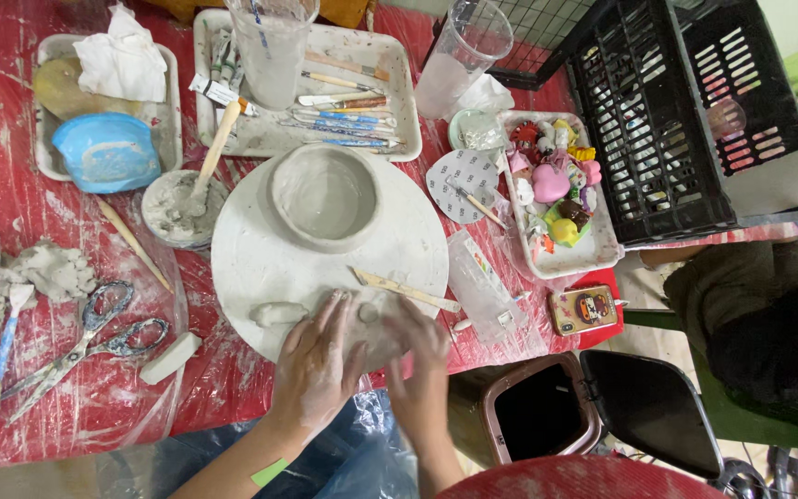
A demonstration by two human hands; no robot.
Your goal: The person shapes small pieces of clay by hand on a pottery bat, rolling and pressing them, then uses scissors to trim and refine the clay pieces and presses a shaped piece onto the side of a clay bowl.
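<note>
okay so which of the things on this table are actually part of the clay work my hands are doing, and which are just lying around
In use: left hand and right hand pressing a clay slab on the round board; clay bowl; wooden tool.

Lying about: scissors, black crate, tray of figurines, phone.

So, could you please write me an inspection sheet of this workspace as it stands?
Surface: table under red plastic sheet, smeared with clay.
Job's things: round white board bearing a grey clay bowl, a small clay roll, a wooden modelling tool and a flattened grey clay slab.
Clutter: metal scissors, loose clay lumps, white tray of tools, tray of colourful small figures, two clear plastic cups.
Grippers: left hand and right hand press the slab, fingers spread.
Cables: nothing seen.
Surroundings: black plastic crate, open bin, a seated person's sleeve.
</note>
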